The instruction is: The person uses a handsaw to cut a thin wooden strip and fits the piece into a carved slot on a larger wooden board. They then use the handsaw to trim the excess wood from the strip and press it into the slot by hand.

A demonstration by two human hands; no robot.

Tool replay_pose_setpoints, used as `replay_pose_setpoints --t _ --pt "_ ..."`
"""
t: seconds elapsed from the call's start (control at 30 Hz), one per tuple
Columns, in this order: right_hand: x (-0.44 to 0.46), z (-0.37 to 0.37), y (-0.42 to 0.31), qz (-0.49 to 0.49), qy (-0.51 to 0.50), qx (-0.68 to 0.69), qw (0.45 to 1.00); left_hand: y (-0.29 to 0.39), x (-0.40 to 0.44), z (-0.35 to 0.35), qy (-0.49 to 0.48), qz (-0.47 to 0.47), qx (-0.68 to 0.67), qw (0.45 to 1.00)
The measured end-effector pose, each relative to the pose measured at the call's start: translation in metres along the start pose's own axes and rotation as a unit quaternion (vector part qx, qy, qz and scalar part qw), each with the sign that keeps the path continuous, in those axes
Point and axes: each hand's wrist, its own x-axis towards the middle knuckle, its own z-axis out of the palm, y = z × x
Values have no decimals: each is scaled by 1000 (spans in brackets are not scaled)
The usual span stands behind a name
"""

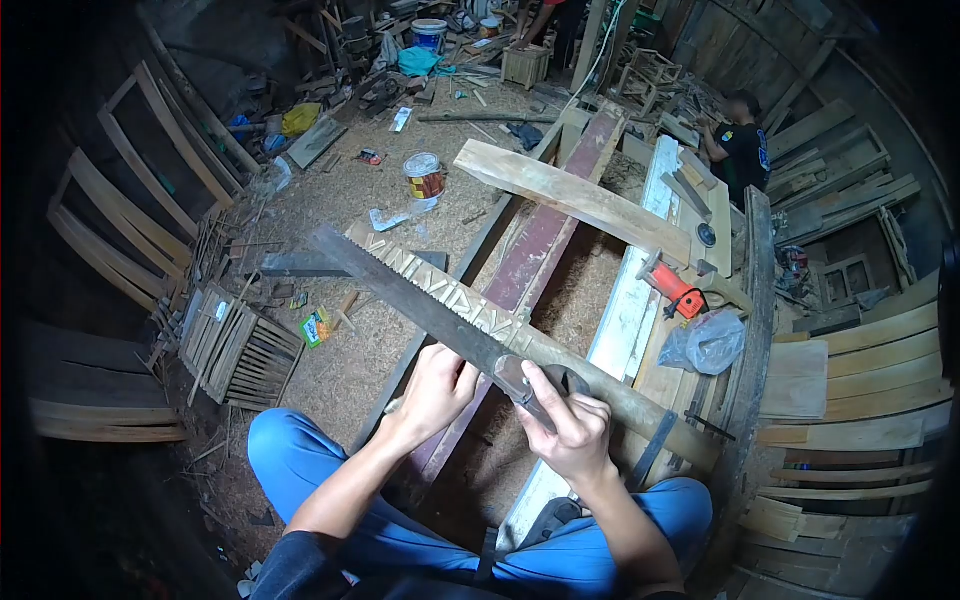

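Observation:
A handsaw (420, 300) is held up slantwise in front of me, its toothed edge facing up and away. My right hand (572, 425) is closed around its handle (522, 382), with the thumb lying along the top. At the blade's lower edge, my left hand (432, 388) is closed with its fingers curled against the metal; the fingertips are partly hidden. Directly behind the saw lies a long wooden piece (630, 390) with raised carved shapes along its left part, which the blade partly covers.
A plank (570, 195) crosses the bench beams (540, 240). An orange power tool (672, 285) and a plastic bag (705, 340) lie to the right. A paint can (424, 178) and a slatted wooden piece (240, 350) are on the littered floor. Another person (742, 145) sits at the far right.

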Motion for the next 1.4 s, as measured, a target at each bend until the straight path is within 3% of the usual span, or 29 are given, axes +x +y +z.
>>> replay_pose_setpoints --t 0.1,0.4,0.47,0.53,0.57,0.6,0.67,0.73,0.8,0.87,0.93,0.97,1.13,1.2,1.23,1.27,1.33,1.37,1.4 --pt "-1 2 0 8 -1 -5 1000 -1 -2 -1 -33 -82 -20 996" --pt "-17 10 13 19 -6 7 1000 -16 -13 16 -11 -67 -20 997" --pt "-23 13 18 31 -16 -4 999 -12 -17 22 -24 -100 -30 994" --pt "-28 15 23 26 13 7 1000 -9 -19 24 -49 -197 32 979" --pt "-33 5 25 40 -63 -153 985 -11 -14 21 109 -177 -57 976" --pt "-44 2 49 240 -149 -131 950 -10 2 -6 170 -173 -12 970" --pt "-78 -1 96 371 -45 -55 926 -23 13 -48 141 -238 -95 956" --pt "-82 5 100 362 11 -36 932 -30 4 -17 67 -230 -101 966" --pt "-101 21 115 314 64 -20 947 -25 -2 26 -9 -283 -161 945" --pt "-99 17 108 377 -63 -106 918 -36 -14 63 -83 -312 -171 931" --pt "-111 21 121 366 -63 -104 922 -39 -21 97 -142 -324 -186 917" --pt "-122 24 131 368 -57 -105 922 -46 -25 118 -147 -296 -185 926" --pt "-173 27 182 370 -19 -121 921 -62 -32 194 -155 -357 -207 898" --pt "-189 23 201 338 -51 -168 925 -67 -41 222 -145 -365 -207 896" --pt "-192 18 202 385 -117 -177 898 -67 -47 232 -126 -355 -181 909" --pt "-202 19 209 388 -120 -175 897 -67 -54 242 -105 -345 -153 920" --pt "-217 25 222 289 -59 -235 926 -66 -64 257 -103 -335 -137 927" --pt "-226 27 225 352 -145 -220 898 -65 -70 263 -103 -336 -113 929" --pt "-231 27 225 353 -149 -216 898 -67 -77 268 -104 -339 -89 931"
